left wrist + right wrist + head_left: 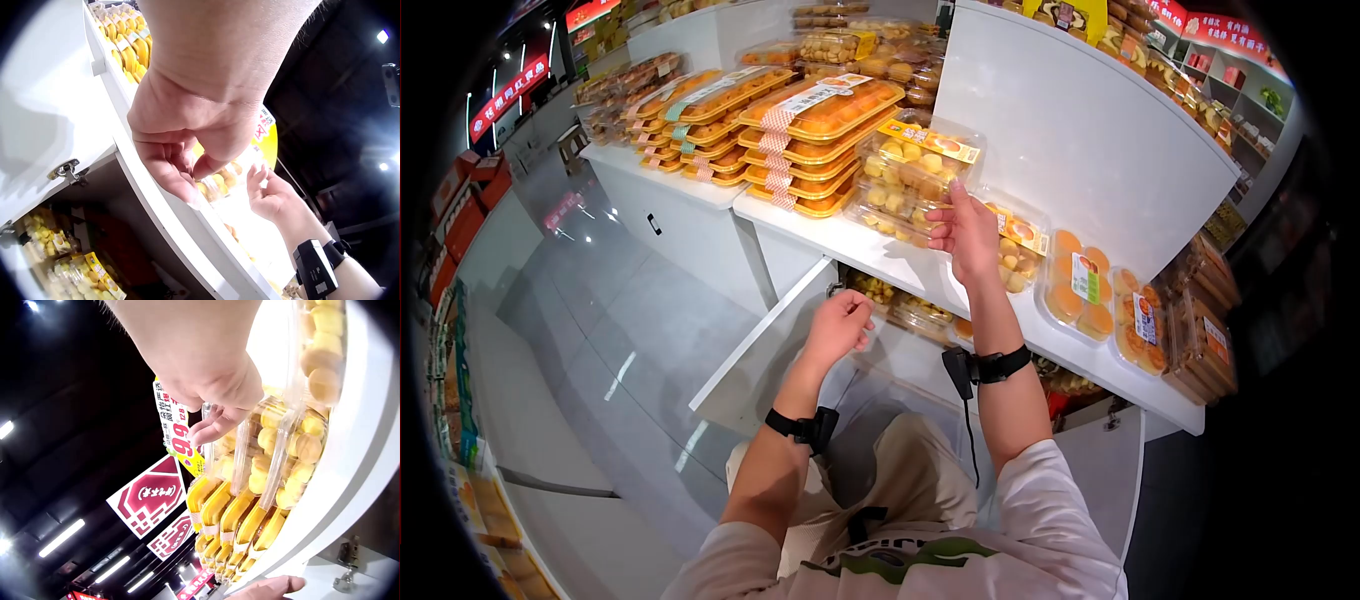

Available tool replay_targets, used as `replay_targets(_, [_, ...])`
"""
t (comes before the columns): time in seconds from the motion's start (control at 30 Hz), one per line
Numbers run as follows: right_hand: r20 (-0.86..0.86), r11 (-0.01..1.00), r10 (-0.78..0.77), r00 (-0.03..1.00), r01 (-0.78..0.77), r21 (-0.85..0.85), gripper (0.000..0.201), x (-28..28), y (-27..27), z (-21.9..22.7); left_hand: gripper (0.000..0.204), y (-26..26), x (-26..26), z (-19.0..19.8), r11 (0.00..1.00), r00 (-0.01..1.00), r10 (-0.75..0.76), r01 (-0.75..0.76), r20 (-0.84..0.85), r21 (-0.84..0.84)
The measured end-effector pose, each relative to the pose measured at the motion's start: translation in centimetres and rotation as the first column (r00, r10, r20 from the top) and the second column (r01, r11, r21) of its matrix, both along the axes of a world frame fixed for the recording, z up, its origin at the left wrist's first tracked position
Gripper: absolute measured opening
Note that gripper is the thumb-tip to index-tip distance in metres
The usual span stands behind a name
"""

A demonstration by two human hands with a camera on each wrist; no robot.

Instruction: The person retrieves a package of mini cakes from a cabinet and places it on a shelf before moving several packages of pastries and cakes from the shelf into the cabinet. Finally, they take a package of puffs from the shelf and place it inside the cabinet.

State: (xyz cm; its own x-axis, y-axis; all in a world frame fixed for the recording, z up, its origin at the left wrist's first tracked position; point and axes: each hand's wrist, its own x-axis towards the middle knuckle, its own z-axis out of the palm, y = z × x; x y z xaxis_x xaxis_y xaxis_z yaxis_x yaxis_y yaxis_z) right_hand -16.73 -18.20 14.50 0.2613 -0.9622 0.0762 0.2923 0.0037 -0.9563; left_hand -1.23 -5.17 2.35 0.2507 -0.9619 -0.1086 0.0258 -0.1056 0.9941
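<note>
In the head view the right hand [970,235] is raised at the front of the stacked clear boxes of small yellow cakes [897,190], fingers loosely bent; whether it touches them cannot be told. The right wrist view shows that hand [215,400] beside the clear boxes [269,450], nothing held. Lower and to the left, the left hand [840,325] hangs with loosely curled fingers, empty, above the open cabinet. In the left wrist view the left hand [187,137] is in front of the white counter edge [162,215].
Stacks of orange trays [810,140] stand left of the clear boxes. Boxes of round buns [1080,285] line the counter at right. Cabinet doors [765,345] hang open below, with packed boxes [920,315] inside. A white panel [1060,120] rises behind the counter.
</note>
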Motion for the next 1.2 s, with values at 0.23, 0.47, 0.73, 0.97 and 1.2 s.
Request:
replay_targets(0.23, [0.187, 0.993, -0.096, 0.978, 0.106, -0.048, 0.029, 0.9, -1.5, -1.7, 0.015, -0.1, -0.5, 0.3, 1.0, 1.0, -0.024, 0.024, -0.006, 0.004])
replay_targets(0.47, [0.41, 0.993, -0.034, 0.912, 0.079, -0.093, 0.02, 0.3, 0.0, -3.1, 0.028, -0.6, -0.8, 1.4, 0.996, 0.976, -0.04, 0.021, -0.212, -0.089])
replay_targets(0.73, [0.542, 0.964, 0.224, 0.81, -0.102, -0.246, 0.015, -2.6, 4.8, -5.4, 0.067, 0.3, -2.6, 3.7, 0.877, 0.775, -0.334, 0.048, -0.536, -0.478])
replay_targets(0.97, [0.366, 0.865, 0.452, 0.813, -0.301, -0.401, 0.018, -5.1, 6.9, -10.0, 0.07, 1.4, -1.5, 5.0, 0.838, 0.651, -0.386, -0.049, -0.654, -0.544])
replay_targets(1.2, [-0.01, 0.606, 0.792, 0.611, -0.788, -0.104, 0.024, -8.4, 9.7, -15.2, 0.064, 1.9, 3.5, 2.3, 0.896, 0.77, -0.336, 0.084, -0.542, -0.436])
